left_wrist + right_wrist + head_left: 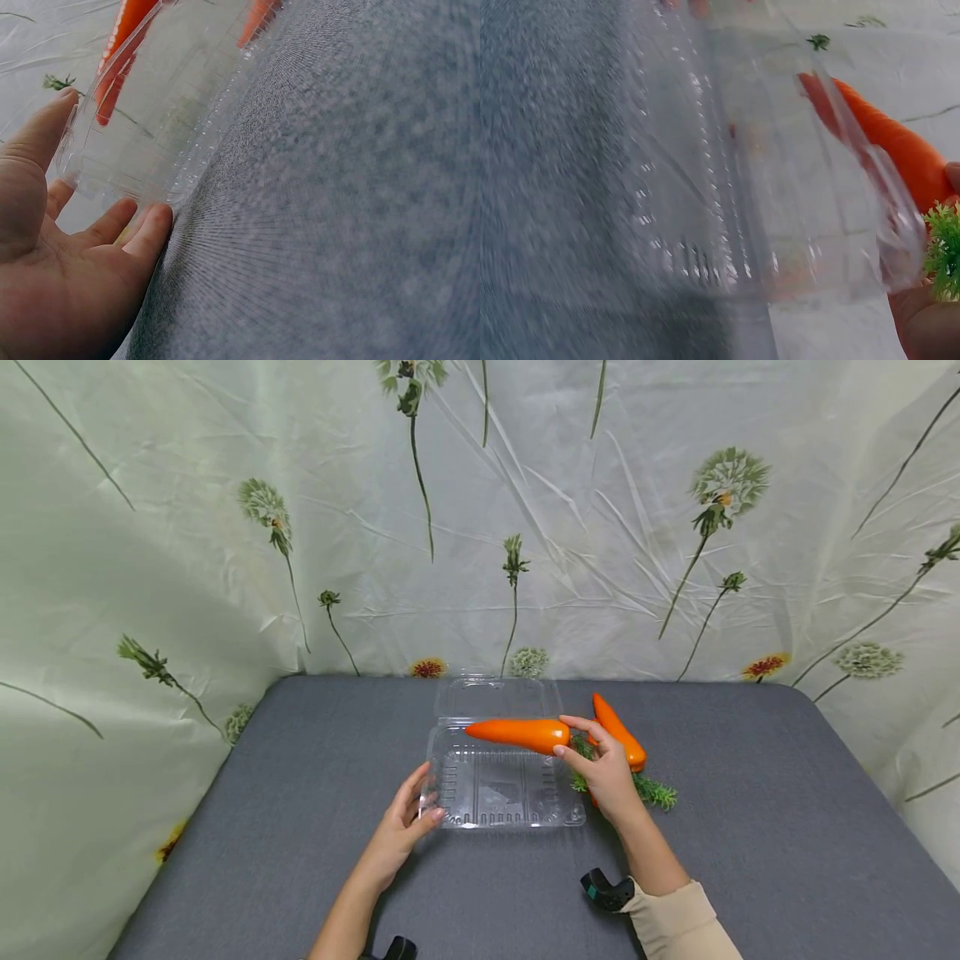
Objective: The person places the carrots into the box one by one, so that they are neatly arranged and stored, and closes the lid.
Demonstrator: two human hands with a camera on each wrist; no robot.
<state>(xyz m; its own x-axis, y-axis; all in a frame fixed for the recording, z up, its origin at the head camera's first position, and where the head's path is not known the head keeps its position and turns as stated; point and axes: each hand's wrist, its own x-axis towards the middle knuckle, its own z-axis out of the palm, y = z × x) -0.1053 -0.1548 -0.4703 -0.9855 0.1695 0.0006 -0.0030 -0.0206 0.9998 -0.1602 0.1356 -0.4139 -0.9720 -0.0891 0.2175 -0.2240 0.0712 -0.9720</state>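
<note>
A clear plastic clamshell container (510,818) lies on the table with its hinged lid (498,697) folded back. My left hand (401,827) holds its left end near the front corner, thumb and fingers spread about the rim and wall in the left wrist view. My right hand (603,768) pinches the thick end of an orange carrot (517,732) between thumb and fingers. This carrot hangs level above the container's back part, tip pointing left. Green leafy tops (945,251) show beside that hand in the right wrist view.
To the container's right, behind the right hand, lies another orange carrot (621,735). Leafy greens (654,792) stick out by the right wrist; the hand partly hides what is there. The grey table (750,827) ends at a flowered curtain (600,568) behind.
</note>
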